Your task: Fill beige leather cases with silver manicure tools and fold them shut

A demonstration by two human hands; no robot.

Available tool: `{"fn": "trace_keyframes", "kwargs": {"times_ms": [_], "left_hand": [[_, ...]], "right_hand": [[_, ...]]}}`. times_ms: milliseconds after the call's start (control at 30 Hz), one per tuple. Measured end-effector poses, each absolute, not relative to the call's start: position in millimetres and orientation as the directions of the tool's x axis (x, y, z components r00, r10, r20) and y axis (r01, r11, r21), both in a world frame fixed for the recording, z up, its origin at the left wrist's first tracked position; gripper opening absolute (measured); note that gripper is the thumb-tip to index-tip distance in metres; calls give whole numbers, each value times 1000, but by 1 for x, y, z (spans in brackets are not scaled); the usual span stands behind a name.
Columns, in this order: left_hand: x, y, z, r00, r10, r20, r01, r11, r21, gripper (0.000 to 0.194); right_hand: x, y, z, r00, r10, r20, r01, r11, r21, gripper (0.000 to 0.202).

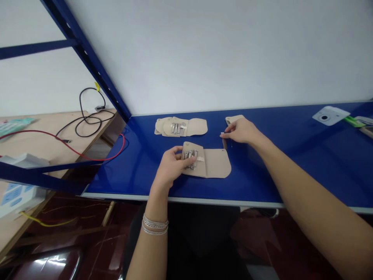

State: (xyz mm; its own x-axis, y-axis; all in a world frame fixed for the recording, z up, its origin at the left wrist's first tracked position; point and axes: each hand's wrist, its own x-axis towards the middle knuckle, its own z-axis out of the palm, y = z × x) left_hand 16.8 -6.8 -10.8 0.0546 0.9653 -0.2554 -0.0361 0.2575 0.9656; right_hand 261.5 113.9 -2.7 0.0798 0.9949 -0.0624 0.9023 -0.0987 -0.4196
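An opened beige case (218, 163) lies on the blue table, with several metal nail clippers (190, 159) on its left part. My left hand (173, 163) grips that left part, its thumb over the clippers. Farther right, my right hand (240, 131) pinches a small thin piece (224, 142) with a pale end, just above the table. Behind its fingers lies another beige case (233, 118), partly hidden. At the back left, several beige cases (198, 126) overlap, and more metal clippers (175, 128) show on the top one.
The blue table (145, 175) meets a wall at the back. A white card (330, 116) and a green object (354, 121) are at the right. Blue shelf posts (94, 66), a red cable (84, 156) and a wooden table (70, 132) stand at the left.
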Motion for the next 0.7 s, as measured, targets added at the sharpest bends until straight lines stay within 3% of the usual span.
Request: {"fn": "trace_keyframes", "kwargs": {"times_ms": [300, 467, 600, 700], "left_hand": [[17, -7, -13, 35, 972, -232, 13, 232, 973, 47], [17, -6, -13, 26, 971, -236, 15, 236, 972, 48], [17, -6, -13, 21, 972, -233, 18, 233, 972, 48], [17, -6, -14, 28, 973, -230, 13, 230, 973, 47]], "right_hand": [[257, 114, -7, 102, 991, -91, 870, -133, -474, 16], [246, 107, -7, 98, 979, -177, 832, -178, -526, 10], [228, 94, 0, 48, 993, -106, 859, -95, -503, 11], [220, 87, 3, -23, 990, -138, 868, -49, -494, 14]]}}
